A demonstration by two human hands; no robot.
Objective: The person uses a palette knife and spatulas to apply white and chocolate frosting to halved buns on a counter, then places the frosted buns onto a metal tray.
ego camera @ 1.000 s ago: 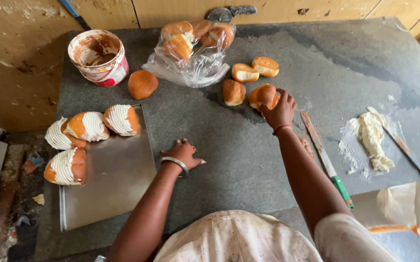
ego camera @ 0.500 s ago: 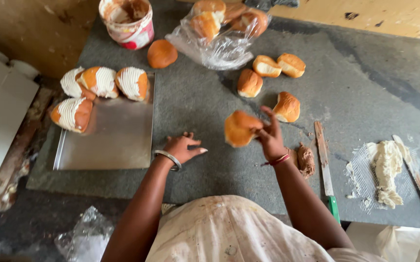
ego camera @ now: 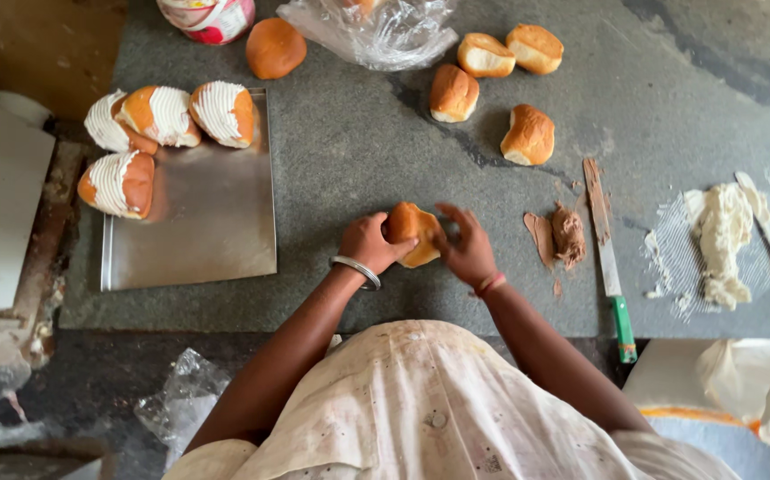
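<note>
Just in front of my apron, over the near part of the stone slab [ego camera: 385, 160], I hold a bun [ego camera: 413, 233] between both hands. My left hand [ego camera: 369, 244] cups its left side with fingers curled shut on it; my right hand [ego camera: 465, 249] has the thumb and forefinger pressed on its right side, the other fingers spread above. The bun sits tilted, its browned top up and away from me, its pale base low and toward my right; its long axis runs roughly from upper left to lower right. I judge this the splitting step: the next move calls for thumbs in the seam, pulling gently. Beyond to the right lie a knife [ego camera: 607, 258] and brown paste [ego camera: 567, 233]; to the left a tray [ego camera: 198, 231] with cream-filled buns [ego camera: 220, 111]; farther off, plain buns [ego camera: 492, 89]
</note>
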